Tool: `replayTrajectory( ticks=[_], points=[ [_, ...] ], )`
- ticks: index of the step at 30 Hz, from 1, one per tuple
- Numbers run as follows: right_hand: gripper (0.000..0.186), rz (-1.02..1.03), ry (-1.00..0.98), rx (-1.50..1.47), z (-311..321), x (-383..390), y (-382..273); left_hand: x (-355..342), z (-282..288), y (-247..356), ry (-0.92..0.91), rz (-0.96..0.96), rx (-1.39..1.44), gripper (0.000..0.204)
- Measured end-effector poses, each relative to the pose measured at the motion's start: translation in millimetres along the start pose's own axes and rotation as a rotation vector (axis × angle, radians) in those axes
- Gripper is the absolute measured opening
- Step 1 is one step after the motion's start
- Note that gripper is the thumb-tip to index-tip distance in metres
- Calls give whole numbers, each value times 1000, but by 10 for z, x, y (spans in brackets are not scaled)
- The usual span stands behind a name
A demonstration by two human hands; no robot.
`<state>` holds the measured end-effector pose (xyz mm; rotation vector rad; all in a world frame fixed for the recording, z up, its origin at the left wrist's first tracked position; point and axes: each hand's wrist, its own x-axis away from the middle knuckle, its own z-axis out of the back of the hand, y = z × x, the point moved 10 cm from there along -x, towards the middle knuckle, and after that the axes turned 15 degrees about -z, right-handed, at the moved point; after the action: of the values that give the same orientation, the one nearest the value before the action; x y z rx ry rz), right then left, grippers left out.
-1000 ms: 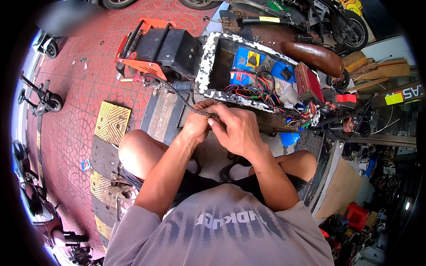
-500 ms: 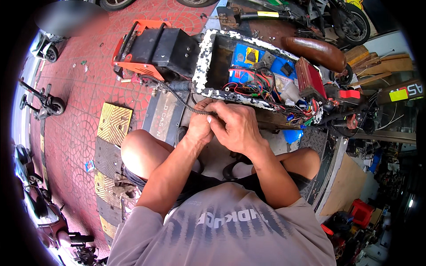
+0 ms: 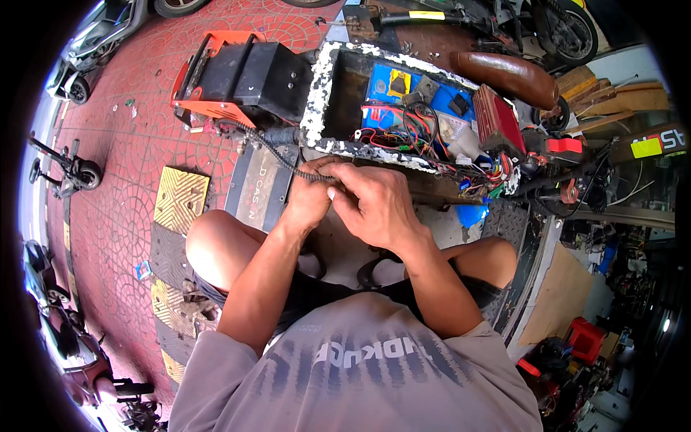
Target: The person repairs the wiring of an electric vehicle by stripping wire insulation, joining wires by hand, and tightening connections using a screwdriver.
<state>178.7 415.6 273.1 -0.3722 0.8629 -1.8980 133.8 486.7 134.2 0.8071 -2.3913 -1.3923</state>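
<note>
A black ribbed cable (image 3: 279, 155) runs from the back of an electric scooter frame to my hands. My left hand (image 3: 311, 196) is closed around its end. My right hand (image 3: 374, 200) meets it, with bent fingers and thumb pinching at the same end; the cable's tip is hidden between them. Just beyond my hands lies the scooter's open deck box (image 3: 311, 108), its rim patched with flaking white. Inside sit a blue battery pack (image 3: 379, 83) and a tangle of coloured wires (image 3: 414, 133). A red finned metal box (image 3: 498, 121) stands at its right end.
A black box in an orange frame (image 3: 223, 109) adjoins the deck box's left end. A brown seat (image 3: 507, 74) lies behind it, with wood scraps (image 3: 612, 104) at right. Yellow-black ramp pieces (image 3: 180, 196) and a metal plate (image 3: 255, 183) are at left.
The whole view has shifted slightly, moving the scene a little left. My hands stay together on the cable, with only small finger movement.
</note>
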Motion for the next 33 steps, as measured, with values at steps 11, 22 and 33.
replayTrajectory(
  ticks=[11, 22, 33],
  points=[
    [26, -395, 105, -657, 152, 293, 702, 62, -19, 89, 5, -84, -544, 26],
    [7, -408, 500, -688, 254, 521, 884, 6, -44, 245, 52, -232, -744, 38],
    [18, -799, 295, -1183, -221, 622, 1285, 130, 32, 230, 189, -188, -300, 30]
  ],
)
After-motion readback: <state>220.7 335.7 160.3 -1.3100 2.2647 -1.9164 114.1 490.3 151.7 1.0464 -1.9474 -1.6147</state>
